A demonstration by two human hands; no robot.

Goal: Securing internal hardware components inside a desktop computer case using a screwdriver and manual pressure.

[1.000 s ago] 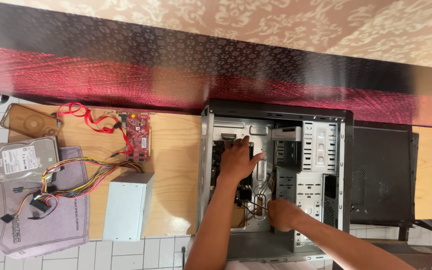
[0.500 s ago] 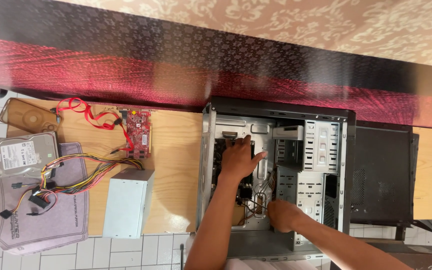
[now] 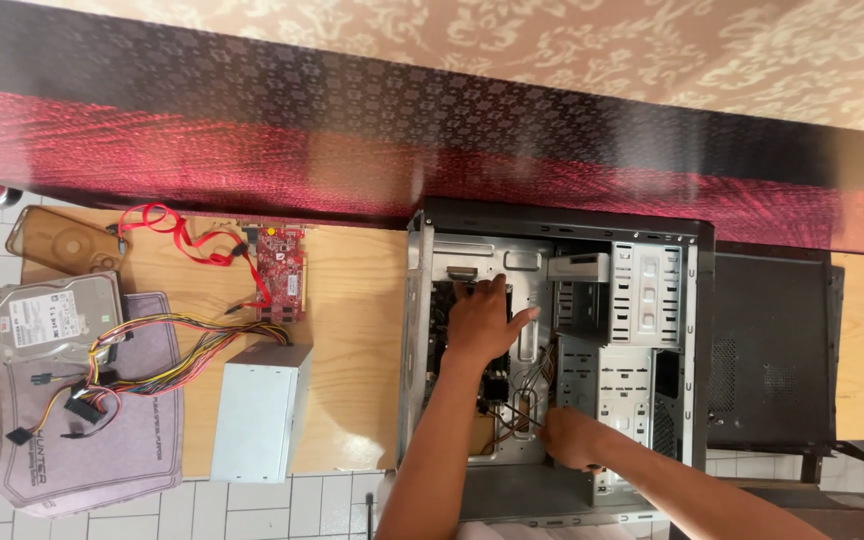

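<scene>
L hand (image 3: pixel 482 320) flat, open on motherboard (image 3: pixel 449 330) — R hand (image 3: pixel 570 438) pinching wires (image 3: pixel 522 400) beside it.

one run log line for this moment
left hand: flat on board in open computer case | right hand: at cables | power supply: out on table

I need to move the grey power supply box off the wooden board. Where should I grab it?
Grip the power supply box across its two long side faces, coming down from above. It lies flat on the wooden board, with those plain sides free. Avoid the end where the coloured cable bundle leaves it; let the wires trail.
</scene>
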